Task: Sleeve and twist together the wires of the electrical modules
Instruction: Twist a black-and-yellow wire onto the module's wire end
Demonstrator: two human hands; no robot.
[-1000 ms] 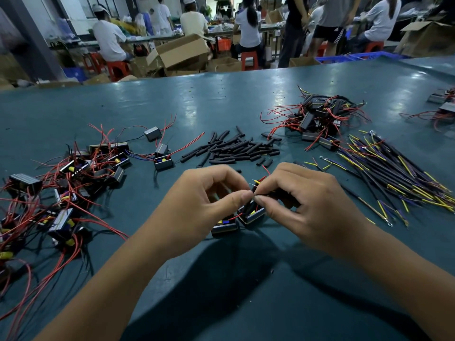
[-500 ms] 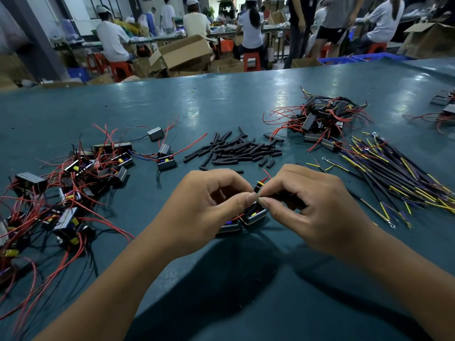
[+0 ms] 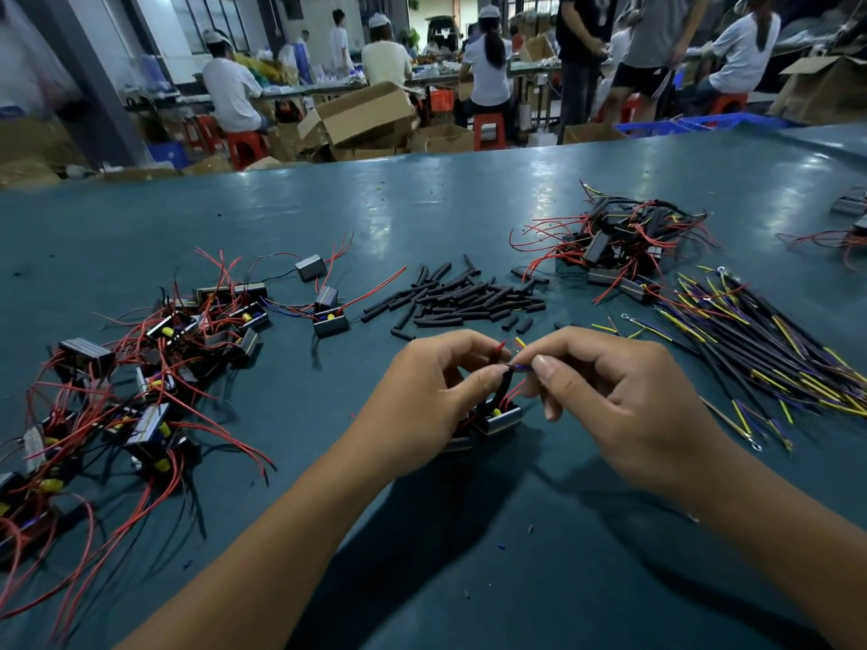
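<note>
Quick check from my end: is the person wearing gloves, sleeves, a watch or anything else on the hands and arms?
No. Both the left hand and the right hand are bare, with no gloves, rings or finger guards in view. Both forearms are bare as far as the picture shows, with no sleeves, watch or wrist strap. The fingernails look short and unpainted.

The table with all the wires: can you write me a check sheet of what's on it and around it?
Surface: teal table, scuffed.
Job's things: small black module under the hands, black sleeve on its wires.
Clutter: short black tubing pieces; red-wired module heaps left and far right.
Grippers: left hand and right hand both pinch wire ends.
Cables: black-yellow lead bundle.
Surroundings: cardboard boxes, seated workers.
</note>
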